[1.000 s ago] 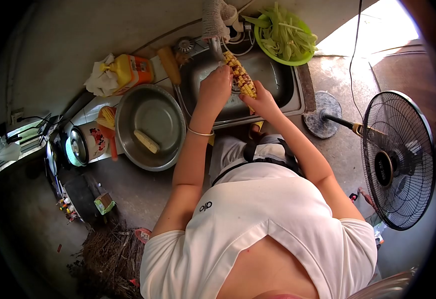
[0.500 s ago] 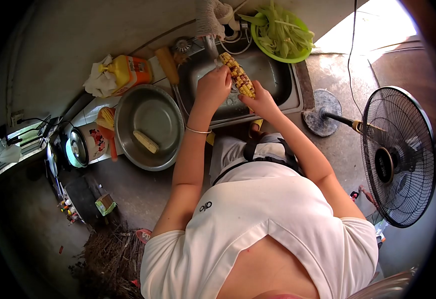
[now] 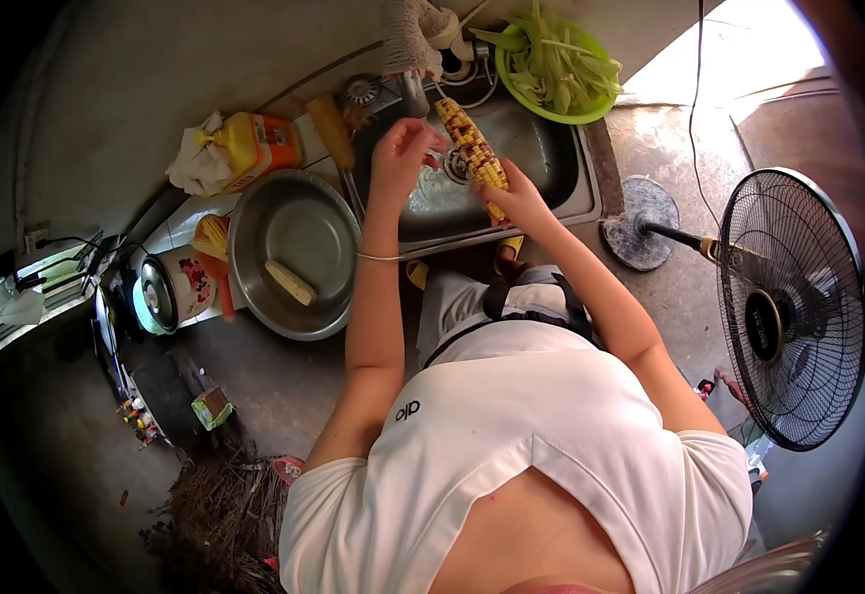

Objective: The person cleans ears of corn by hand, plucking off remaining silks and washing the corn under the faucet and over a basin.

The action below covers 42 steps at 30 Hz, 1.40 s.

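An ear of corn (image 3: 470, 144) with yellow and dark purple kernels is held at a slant above the metal sink (image 3: 541, 148). My right hand (image 3: 520, 201) grips it by its lower end. Just left of the corn, under the faucet (image 3: 414, 92), my left hand (image 3: 405, 158) is open with loosely bent fingers. It is apart from the ear and holds nothing I can see. Water wets the sink bottom around the drain (image 3: 455, 165).
A green basin (image 3: 611, 106) of corn husks stands behind the sink. To the left are a large metal basin (image 3: 254, 297) with a pale ear of corn (image 3: 290, 282) inside, and a yellow-orange bottle (image 3: 259, 147). A standing fan (image 3: 794, 307) is at the right.
My left hand has let go of the corn and moved left and slightly down. The ear stays in my right hand, nearly in the same place.
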Tool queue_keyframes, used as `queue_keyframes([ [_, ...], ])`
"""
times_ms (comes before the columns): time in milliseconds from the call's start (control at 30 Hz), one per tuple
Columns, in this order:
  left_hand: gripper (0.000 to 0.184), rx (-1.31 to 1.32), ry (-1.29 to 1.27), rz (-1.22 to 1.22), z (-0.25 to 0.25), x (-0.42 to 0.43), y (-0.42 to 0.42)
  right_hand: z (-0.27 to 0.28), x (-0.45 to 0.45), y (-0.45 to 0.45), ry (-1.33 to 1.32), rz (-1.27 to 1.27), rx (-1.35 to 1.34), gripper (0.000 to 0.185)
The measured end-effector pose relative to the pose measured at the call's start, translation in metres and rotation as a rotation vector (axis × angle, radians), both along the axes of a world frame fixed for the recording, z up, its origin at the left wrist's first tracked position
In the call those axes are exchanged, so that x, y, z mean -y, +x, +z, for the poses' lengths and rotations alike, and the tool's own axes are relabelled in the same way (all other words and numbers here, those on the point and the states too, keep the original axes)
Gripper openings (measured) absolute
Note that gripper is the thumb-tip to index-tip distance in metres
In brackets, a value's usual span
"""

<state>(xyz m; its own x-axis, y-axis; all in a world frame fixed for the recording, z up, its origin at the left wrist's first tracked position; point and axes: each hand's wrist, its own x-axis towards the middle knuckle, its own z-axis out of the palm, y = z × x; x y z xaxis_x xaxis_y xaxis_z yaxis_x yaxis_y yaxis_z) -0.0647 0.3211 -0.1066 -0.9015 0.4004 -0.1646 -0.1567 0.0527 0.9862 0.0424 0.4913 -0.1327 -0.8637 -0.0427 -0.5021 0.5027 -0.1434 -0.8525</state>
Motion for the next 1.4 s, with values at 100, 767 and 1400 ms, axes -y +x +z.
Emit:
queue_keyframes([
  [100,0.011,0.127,0.11,0.123,0.004,0.008,-0.005,0.005,-0.002,0.001,-0.133,-0.018,0.009,0.027],
  [767,0.034,-0.065,-0.213,0.215,-0.035,-0.012,0.024,0.011,0.011,0.003,-0.031,-0.013,-0.028,0.041],
  [1400,0.024,-0.323,-0.351,0.041,-0.026,-0.015,0.014,-0.005,0.009,0.006,0.858,0.131,-0.288,0.048],
])
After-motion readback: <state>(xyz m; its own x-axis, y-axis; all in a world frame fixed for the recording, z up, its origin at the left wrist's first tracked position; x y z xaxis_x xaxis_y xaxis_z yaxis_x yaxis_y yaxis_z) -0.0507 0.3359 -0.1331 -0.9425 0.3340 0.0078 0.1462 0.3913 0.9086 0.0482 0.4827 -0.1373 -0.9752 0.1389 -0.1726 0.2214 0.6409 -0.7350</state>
